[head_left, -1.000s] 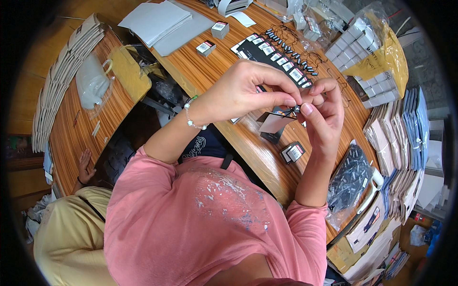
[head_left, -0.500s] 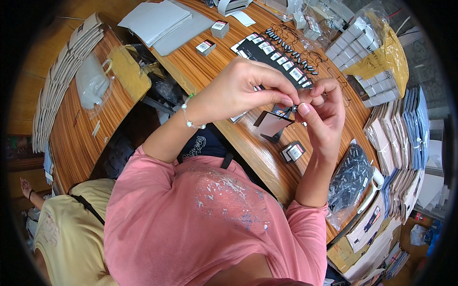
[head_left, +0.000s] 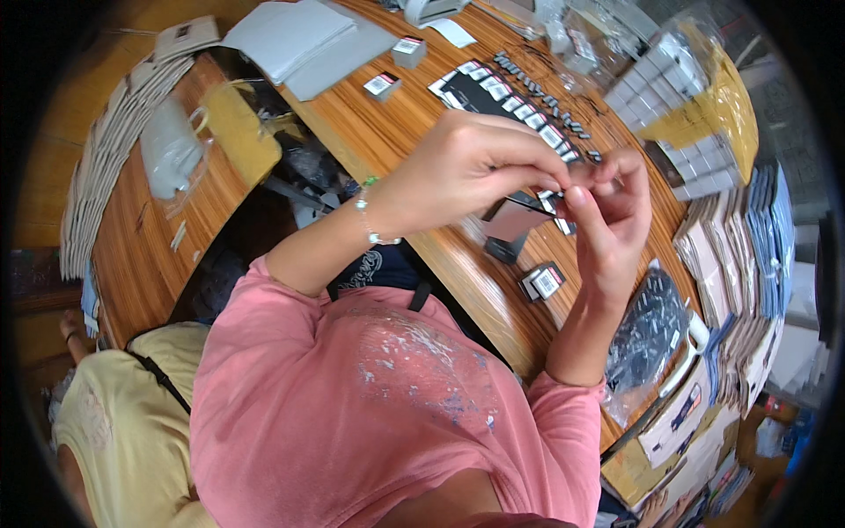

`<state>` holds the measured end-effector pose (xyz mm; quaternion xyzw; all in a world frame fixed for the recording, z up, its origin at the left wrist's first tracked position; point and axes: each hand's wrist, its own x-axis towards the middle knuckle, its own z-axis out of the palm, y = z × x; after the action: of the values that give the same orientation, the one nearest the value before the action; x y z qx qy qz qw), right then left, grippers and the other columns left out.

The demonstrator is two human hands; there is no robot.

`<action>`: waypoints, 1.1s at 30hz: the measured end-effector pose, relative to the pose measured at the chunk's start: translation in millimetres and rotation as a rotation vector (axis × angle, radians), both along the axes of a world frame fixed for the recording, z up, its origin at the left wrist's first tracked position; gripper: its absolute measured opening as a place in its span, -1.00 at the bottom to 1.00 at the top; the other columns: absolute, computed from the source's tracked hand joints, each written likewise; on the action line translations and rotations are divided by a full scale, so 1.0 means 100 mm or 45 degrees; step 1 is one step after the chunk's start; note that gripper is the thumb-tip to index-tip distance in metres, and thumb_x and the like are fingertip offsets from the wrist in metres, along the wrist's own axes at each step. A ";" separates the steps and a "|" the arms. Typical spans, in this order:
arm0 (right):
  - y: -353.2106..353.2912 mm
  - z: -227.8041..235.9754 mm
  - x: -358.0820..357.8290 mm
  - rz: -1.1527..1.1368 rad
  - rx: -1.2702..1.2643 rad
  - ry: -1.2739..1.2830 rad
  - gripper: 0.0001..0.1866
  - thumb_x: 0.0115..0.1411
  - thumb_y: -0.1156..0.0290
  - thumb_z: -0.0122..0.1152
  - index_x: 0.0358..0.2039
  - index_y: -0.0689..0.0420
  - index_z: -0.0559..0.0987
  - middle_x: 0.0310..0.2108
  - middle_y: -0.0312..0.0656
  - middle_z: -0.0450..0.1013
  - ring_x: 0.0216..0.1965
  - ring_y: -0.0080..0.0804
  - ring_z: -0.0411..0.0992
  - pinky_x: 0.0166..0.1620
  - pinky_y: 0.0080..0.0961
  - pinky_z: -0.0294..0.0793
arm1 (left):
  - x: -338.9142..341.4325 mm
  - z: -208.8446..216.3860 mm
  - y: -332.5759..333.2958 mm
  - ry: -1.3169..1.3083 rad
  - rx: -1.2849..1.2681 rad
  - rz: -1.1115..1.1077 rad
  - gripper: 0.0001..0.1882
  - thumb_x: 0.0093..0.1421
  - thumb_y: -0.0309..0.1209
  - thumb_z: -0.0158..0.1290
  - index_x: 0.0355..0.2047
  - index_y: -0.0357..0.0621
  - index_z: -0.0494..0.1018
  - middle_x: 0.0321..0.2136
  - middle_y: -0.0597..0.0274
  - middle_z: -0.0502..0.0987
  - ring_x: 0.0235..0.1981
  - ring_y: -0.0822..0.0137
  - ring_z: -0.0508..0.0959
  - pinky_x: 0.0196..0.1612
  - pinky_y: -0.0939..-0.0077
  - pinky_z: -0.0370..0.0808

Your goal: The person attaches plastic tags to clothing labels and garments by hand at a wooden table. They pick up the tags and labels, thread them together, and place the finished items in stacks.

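Observation:
Over the wooden table, my left hand and my right hand meet with their fingertips pinched together. Between them is the small dark cord end of a hang tag. The tag dangles just below my fingers, showing a pale pinkish face and a black edge. Exactly how the cord runs is hidden by my fingers. Behind my hands lies a fanned row of black hang tags with white labels. Black tag cords with small grey ends are spread alongside it. Below the held tag sits a small stack of labelled tags.
Two small label stacks and white sheets are at the far left of the table. White boxes stand far right. A bag of dark cords lies near right, beside folded garments. Another person is at left.
Both hands have shifted slightly right, still pinched together, and the dangling tag has turned and moved with them. At far left, a folded garment now lies atop the stack; the other person's arm has moved.

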<state>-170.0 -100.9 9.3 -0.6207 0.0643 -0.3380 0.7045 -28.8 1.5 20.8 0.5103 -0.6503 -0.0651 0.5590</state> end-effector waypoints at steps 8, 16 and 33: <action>-0.05 -0.08 0.16 -0.015 0.006 -0.055 -0.77 0.07 0.60 0.04 -0.33 0.12 0.21 -0.50 -0.25 0.34 -0.53 -0.65 0.26 -0.42 -0.77 0.28 | 0.14 -0.09 -0.10 0.059 0.024 -0.074 -0.91 -0.02 -0.51 0.08 -0.47 -0.24 0.50 -0.50 0.19 0.54 -0.47 0.38 0.53 -0.37 0.59 0.44; -0.08 -0.22 0.22 -0.113 0.078 0.073 -0.80 0.10 0.57 0.02 -0.27 0.16 0.27 -0.50 -0.31 0.32 -0.49 -0.63 0.29 -0.40 -0.73 0.29 | 0.14 -0.29 -0.12 0.737 0.157 -0.249 -0.81 0.01 -0.46 0.10 -0.35 -0.28 0.45 -0.43 0.22 0.52 -0.41 0.47 0.49 -0.29 0.58 0.43; -0.14 -0.15 0.15 0.253 0.260 -0.031 -0.77 0.06 0.56 0.08 -0.30 0.17 0.24 -0.54 -0.25 0.36 -0.55 -0.60 0.32 -0.48 -0.72 0.29 | 0.10 -0.06 -0.02 0.111 0.097 -0.007 -0.89 -0.09 -0.58 0.12 -0.47 -0.27 0.52 -0.52 0.15 0.53 -0.48 0.40 0.52 -0.41 0.63 0.44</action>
<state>-154.7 -114.5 -5.5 -0.5449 0.0280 -0.2658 0.7948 -19.3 -0.7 14.9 0.5262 -0.6237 -0.1136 0.5668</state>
